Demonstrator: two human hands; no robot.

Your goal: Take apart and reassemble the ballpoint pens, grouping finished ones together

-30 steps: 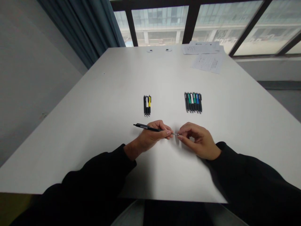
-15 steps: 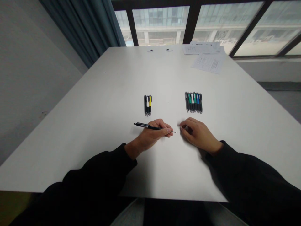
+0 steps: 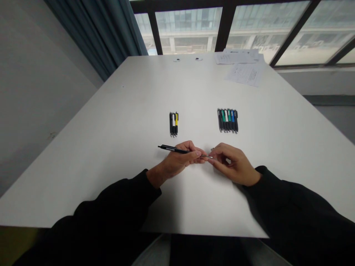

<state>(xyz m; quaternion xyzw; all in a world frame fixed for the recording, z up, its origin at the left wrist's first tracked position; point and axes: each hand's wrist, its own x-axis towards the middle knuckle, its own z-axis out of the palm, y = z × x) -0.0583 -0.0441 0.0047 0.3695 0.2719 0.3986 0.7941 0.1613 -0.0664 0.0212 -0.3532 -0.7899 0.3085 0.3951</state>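
My left hand (image 3: 183,159) is closed around a black pen (image 3: 173,149) held nearly level, its back end pointing left. From the pen's front a thin bare refill (image 3: 205,156) sticks out to the right, past the fingertips. My right hand (image 3: 231,162) meets that refill's end with thumb and forefinger pinched together. Whatever small piece lies in the pinch is too small to make out. A small silvery bit (image 3: 212,149) shows just behind the right fingertips; I cannot tell whether it is held or lies on the table.
Beyond my left hand, a black, a white and a yellow pen (image 3: 176,123) lie side by side on the white table (image 3: 119,122). Several pens (image 3: 227,120) form a row beyond my right hand. Printed papers (image 3: 244,73) lie at the far right edge, by the window.
My right hand has moved slightly left and towards me, closing the gap so its fingertips are now at the refill's end. My left hand holds the pen almost in place.
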